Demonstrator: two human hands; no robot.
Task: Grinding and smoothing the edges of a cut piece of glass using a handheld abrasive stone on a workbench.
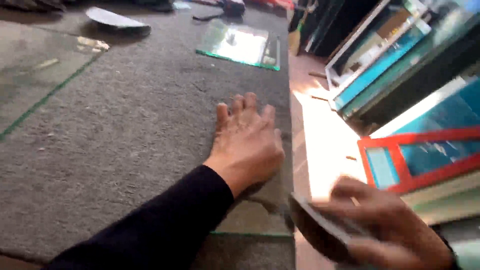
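Near the carpet edge (pixel 287 125), left hand (pixel 247 145) flat (right hand (pixel 385 225) gripping a dark pad (pixel 317 227))

Table cover (pixel 125 145): grey felt-like cloth, matt, rough. Glass pane (pixel 239 45): smooth, glossy, green-edged. Red frame (pixel 425 160): looks plastic, slightly shiny.

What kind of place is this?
Probably a glass-cutting or framing workshop. A felt-covered bench carries a cut glass pane, framed panels lean at the side, the left hand presses on a glass sheet, and the right hand holds a dark, blurred piece.
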